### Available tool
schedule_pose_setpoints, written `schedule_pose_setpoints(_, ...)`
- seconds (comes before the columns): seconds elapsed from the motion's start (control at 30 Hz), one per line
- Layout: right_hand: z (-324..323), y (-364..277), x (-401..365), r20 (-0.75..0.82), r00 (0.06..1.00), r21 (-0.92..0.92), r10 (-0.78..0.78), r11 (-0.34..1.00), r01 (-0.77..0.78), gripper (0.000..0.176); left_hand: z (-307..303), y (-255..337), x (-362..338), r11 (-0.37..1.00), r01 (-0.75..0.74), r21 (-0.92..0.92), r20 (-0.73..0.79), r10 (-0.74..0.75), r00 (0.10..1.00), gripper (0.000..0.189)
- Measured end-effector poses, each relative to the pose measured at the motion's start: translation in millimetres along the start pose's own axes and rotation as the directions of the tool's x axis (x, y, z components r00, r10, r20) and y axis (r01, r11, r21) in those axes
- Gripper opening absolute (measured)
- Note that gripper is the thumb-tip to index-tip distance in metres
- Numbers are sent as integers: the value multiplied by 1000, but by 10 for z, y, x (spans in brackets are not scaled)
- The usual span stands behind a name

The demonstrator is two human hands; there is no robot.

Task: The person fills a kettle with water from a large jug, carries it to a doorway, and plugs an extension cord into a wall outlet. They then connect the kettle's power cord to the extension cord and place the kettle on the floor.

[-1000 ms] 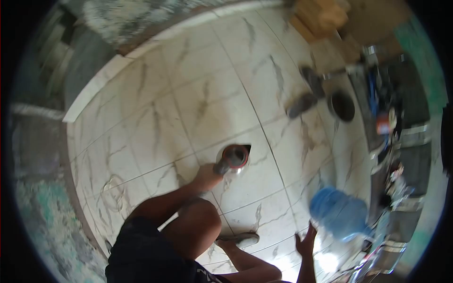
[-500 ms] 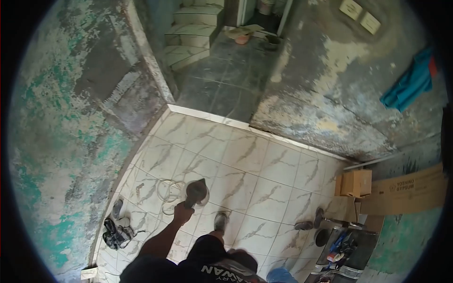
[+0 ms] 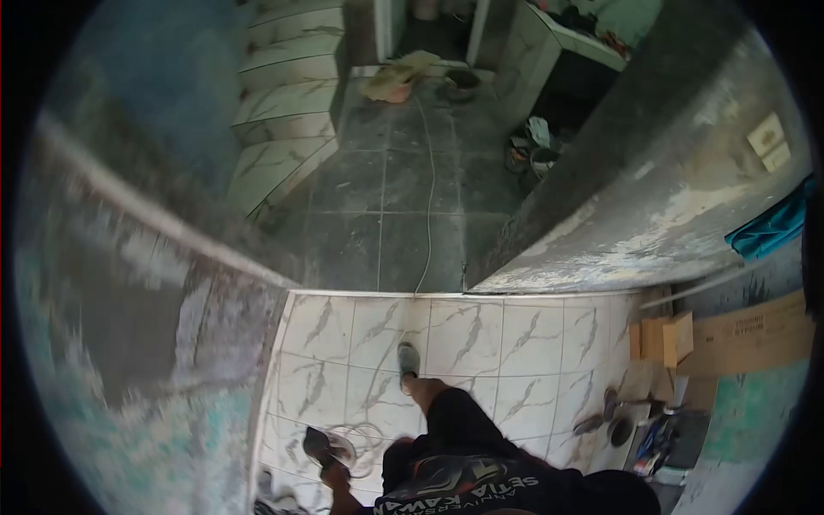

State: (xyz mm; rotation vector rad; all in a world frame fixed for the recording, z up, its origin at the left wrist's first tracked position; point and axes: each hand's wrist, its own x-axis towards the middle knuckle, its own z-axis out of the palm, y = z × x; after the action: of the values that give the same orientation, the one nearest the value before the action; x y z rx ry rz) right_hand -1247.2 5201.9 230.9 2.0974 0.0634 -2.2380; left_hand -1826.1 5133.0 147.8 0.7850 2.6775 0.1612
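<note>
My left hand (image 3: 336, 475) hangs low at my side, closed around the grip of a dark hand tool (image 3: 318, 445) with a broad head and a pointed tip; its exact kind does not show. Pale loops of cord (image 3: 369, 446) lie on the tiles just beyond it, partly overlapped by the tool. My right hand is out of the picture; only the dark shirt (image 3: 481, 485) shows on that side. One shoe (image 3: 408, 359) is stepping forward on the marbled tiles.
A low pale threshold (image 3: 360, 293) leads to a grey-tiled room, where a thin cord (image 3: 431, 189) runs along the floor. Tiled stairs (image 3: 283, 112) rise at left. Buckets (image 3: 542, 160) stand by the right wall. Cardboard boxes (image 3: 661, 341) and sandals (image 3: 589, 424) are at right.
I have stepped toward the threshold, and the view has tilted up, showing more of the far room. My left hand, still holding the tool, now appears lower and farther left.
</note>
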Motion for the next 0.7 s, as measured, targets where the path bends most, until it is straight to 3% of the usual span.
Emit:
schedule_pose_setpoints(0.03,60,-342,57,41,999,10,13,1000,-13,88,-123,230,34,868,350,-353,50,-356,933,27)
schedule_pose_setpoints(0.07,136,-687,-32,74,997,27,11,1000,-13,88,-308,388,109,729,455,-511,282,-358,890,22)
schedule_pose_setpoints(0.1,345,-1354,-571,125,986,96,-106,991,94,85,-339,578,193,755,490,-435,217,-440,871,19)
schedule_pose_setpoints(0.17,481,-2319,-1278,43,975,2,-218,976,218,72,-520,976,384,728,531,-434,285,-448,847,14)
schedule_pose_setpoints(0.23,486,-3031,-1561,57,960,35,-275,961,273,71,-734,1446,723,916,360,-178,459,-246,854,11)
schedule_pose_setpoints(0.27,490,-3315,-1658,71,949,80,-306,950,301,70,-867,1763,827,812,463,-356,477,-268,837,11)
schedule_pose_setpoints(0.3,498,-3551,-1668,48,947,92,-317,946,312,66,-936,2077,998,794,474,-380,511,-247,823,12)
schedule_pose_setpoints(0.4,490,-3796,-1289,-21,961,116,-277,954,277,66,-991,3006,1832,854,394,-339,596,-129,793,14)
schedule_pose_setpoints(0.47,682,-4016,-1449,-164,977,65,-140,986,152,71,-1004,3643,2550,904,315,-291,632,-66,772,16)
schedule_pose_setpoints(0.53,921,-4289,-1953,-263,962,102,-72,990,102,70,-1003,4428,3198,927,259,-273,642,-25,766,18)
schedule_pose_setpoints(0.57,1027,-4504,-2242,-232,972,126,-38,990,69,68,-1072,4866,3447,942,196,-273,621,17,784,19)
schedule_pose_setpoints(0.63,1181,-4685,-2480,-133,988,196,-81,975,107,66,-1544,5936,3703,918,-153,-366,513,336,790,26)
schedule_pose_setpoints(0.67,1293,-4683,-2517,-174,978,233,-114,960,153,63,-1514,6203,4019,939,-87,-333,484,249,839,26)
schedule_pose_setpoints(0.7,1300,-4456,-2199,-186,950,108,-252,955,275,58,-1596,6561,4154,897,-1,-441,459,226,859,31)
